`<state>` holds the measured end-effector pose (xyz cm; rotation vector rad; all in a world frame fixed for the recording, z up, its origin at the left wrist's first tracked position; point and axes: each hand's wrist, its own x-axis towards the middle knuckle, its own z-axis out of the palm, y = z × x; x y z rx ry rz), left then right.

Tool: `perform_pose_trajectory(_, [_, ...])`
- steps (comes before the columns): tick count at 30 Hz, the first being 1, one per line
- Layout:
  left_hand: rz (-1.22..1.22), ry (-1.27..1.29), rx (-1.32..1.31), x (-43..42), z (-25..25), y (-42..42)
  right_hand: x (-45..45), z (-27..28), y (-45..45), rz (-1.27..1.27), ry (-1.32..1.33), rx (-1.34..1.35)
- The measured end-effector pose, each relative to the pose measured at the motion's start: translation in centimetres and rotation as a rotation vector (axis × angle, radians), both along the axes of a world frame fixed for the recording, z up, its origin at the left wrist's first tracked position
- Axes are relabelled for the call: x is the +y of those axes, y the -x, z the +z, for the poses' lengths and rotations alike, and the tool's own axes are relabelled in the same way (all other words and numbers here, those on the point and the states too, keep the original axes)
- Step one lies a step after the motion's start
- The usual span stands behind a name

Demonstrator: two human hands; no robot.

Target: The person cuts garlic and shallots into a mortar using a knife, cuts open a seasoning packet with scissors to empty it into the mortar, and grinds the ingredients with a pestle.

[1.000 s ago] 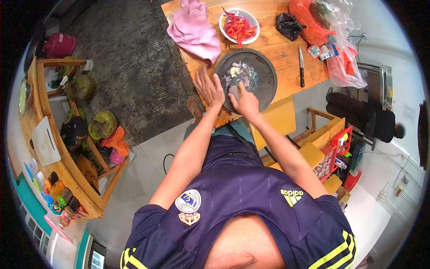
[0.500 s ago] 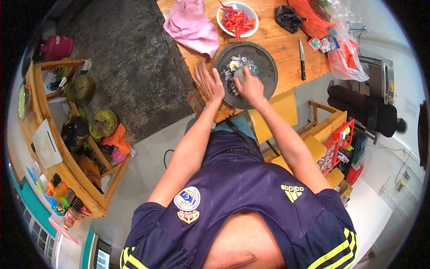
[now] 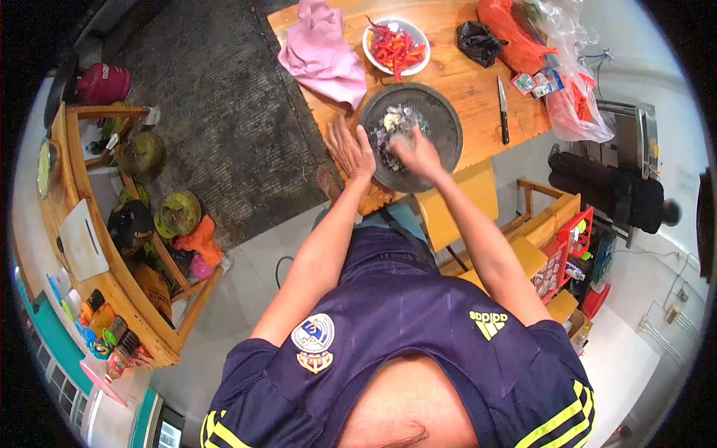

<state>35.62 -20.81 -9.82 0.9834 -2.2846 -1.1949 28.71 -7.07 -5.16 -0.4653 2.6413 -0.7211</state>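
On the wooden table sits a round, dark stone mortar (image 3: 446,142), a wide shallow dish with crushed purple and white pieces, perhaps shallots and garlic (image 3: 396,119), in its middle. My right hand (image 3: 420,155) is closed around a grey stone pestle (image 3: 403,140), pressed down among these pieces. Motion blurs the fingers, and they cover much of the pestle. My left hand (image 3: 351,153) lies at the mortar's left edge, fingers stretched and holding nothing, with the thumb near the rim.
Beyond the mortar stand a white bowl (image 3: 424,61) of cut red chillies and a pink cloth (image 3: 321,56). Right of it lie a knife (image 3: 503,112), a black plastic bag (image 3: 480,46) and small packets (image 3: 534,84). Another person (image 3: 605,187) is at far right.
My right hand has shifted slightly down and toward me with the pestle over the crushed pieces. My left hand stays by the rim. The whole view has shifted a little.
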Motion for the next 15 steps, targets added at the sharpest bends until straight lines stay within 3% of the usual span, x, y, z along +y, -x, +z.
perform_pose_trajectory(3, [0.0,-0.006,0.036,0.1,0.1,0.0,-1.4,3.2,-5.1,0.043,-0.239,0.039])
perform_pose_trajectory(5, [-0.004,-0.016,0.014,0.2,0.3,-0.7,-2.0,3.5,-3.6,0.046,-0.276,0.064])
perform_pose_trajectory(7, [-0.002,-0.004,0.029,0.0,0.3,-0.1,-0.8,1.6,1.0,-0.04,-0.083,0.064])
perform_pose_trajectory(9, [-0.001,0.01,0.014,-0.1,0.2,-0.1,1.4,3.5,4.0,-0.22,0.041,-0.591])
perform_pose_trajectory(11, [0.008,0.005,-0.006,0.0,-0.2,0.1,5.0,0.9,1.4,-0.112,0.052,-0.506])
perform_pose_trajectory(13, [0.003,-0.007,0.0,0.1,0.4,-0.3,2.9,2.3,-4.0,-0.073,-0.098,-0.021])
perform_pose_trajectory(14, [0.003,-0.01,-0.004,0.1,0.5,-0.2,1.6,2.1,-6.0,-0.112,-0.119,0.091])
perform_pose_trajectory(15, [0.006,-0.007,0.002,0.1,0.5,-0.1,0.1,3.8,-6.0,-0.025,-0.277,0.026])
